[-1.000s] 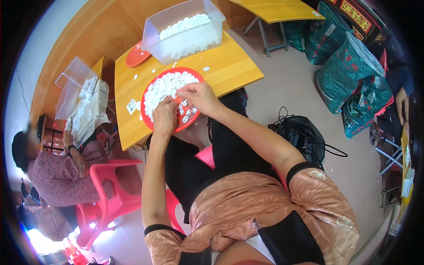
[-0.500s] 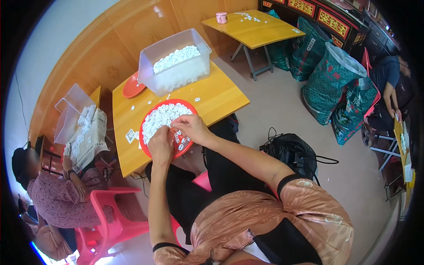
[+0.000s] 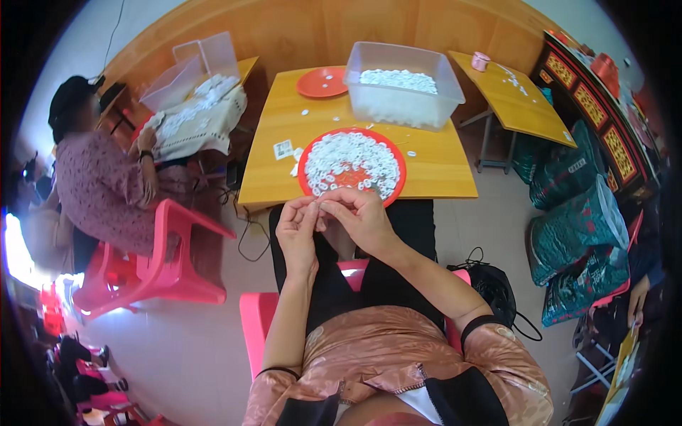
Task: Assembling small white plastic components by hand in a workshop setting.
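Small white pieces [image 3: 352, 148] lie heaped in the red tray [image 3: 403, 172], thickest at its far side; near its close rim the layer thins and red base shows. Left hand [image 3: 295, 227] and right hand [image 3: 364, 221] meet at the tray's near rim, tips side by side. Fingers on both are curled in, thumbs close to forefingers. Whether either pinch is fully closed, and on what, cannot be told; anything between the tips is too small to make out.

Judgement on the step: fine two-handed fingertip work. Best done with the left steady and the right making small adjustments, and with the tips a little further over the tray, so a slipped piece drops among the others. Forearms should not lean on the rim.

Edges: the tray's near rim comes up to the front edge of the yellow table [image 3: 437, 177], so a downward press there could tip it. The clear tub [image 3: 405, 113] stands just beyond the tray, limiting forward reach; a red dish [image 3: 320, 85] sits far left of it, a printed card [image 3: 283, 150] near its left rim. Room for sideways movement looks better right of the tray, where a loose piece [image 3: 412, 153] lies near the rim.
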Demonstrator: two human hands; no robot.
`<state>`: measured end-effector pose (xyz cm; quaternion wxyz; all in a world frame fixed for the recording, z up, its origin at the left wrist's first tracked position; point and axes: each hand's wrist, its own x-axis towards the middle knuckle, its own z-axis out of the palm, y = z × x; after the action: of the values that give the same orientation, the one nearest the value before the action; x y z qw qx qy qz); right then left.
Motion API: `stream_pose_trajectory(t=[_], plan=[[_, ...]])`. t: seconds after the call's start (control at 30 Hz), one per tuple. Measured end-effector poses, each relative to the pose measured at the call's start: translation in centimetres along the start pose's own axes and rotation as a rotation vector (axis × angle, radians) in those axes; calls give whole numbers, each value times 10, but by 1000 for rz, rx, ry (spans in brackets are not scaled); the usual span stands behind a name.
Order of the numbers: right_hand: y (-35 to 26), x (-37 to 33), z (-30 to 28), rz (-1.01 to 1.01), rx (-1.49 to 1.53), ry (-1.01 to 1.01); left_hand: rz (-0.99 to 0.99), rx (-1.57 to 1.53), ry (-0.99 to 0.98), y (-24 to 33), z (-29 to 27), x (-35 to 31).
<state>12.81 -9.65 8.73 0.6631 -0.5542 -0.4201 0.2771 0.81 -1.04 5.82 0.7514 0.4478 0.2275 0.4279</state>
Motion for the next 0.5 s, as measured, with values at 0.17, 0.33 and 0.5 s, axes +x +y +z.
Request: stream_pose_trajectory(t=[0.17, 0.33, 0.5], plan=[[-19, -8, 36, -34, -188, 36, 232, 434, 76, 8, -24, -6], [-13, -18, 50, -80, -377, 56, 591, 972, 49, 10, -39, -20], [3, -26, 56, 8, -167, 31, 360, 742, -9, 12, -51, -22]])
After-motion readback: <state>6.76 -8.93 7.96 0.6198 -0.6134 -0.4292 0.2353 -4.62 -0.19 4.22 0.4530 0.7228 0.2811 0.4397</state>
